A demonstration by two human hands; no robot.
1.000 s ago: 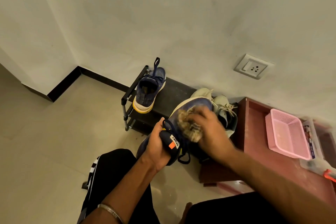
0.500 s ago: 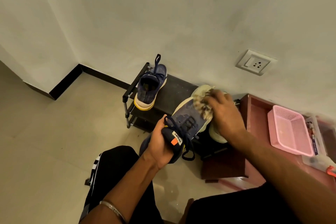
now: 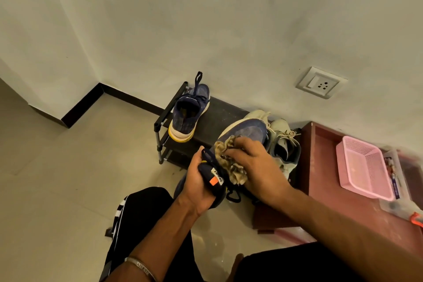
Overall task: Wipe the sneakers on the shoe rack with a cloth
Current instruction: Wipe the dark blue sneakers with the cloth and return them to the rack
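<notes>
Left hand (image 3: 198,184) has its grip clamped on the blue sneaker's (image 3: 245,131) heel — right hand (image 3: 254,167) presses a bunched cloth (image 3: 231,162) over its laces, fingers curled round it.

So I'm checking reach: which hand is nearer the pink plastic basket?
Right hand, on the cloth, left of the pink plastic basket. Left hand is farther left.

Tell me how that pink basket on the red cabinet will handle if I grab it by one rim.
The pink basket looks like thin perforated plastic, so it is probably light and may flex at the rim. It seems nearly empty, so it should lift easily. On the smooth cabinet top it would likely slide rather than tip when pushed.
</notes>
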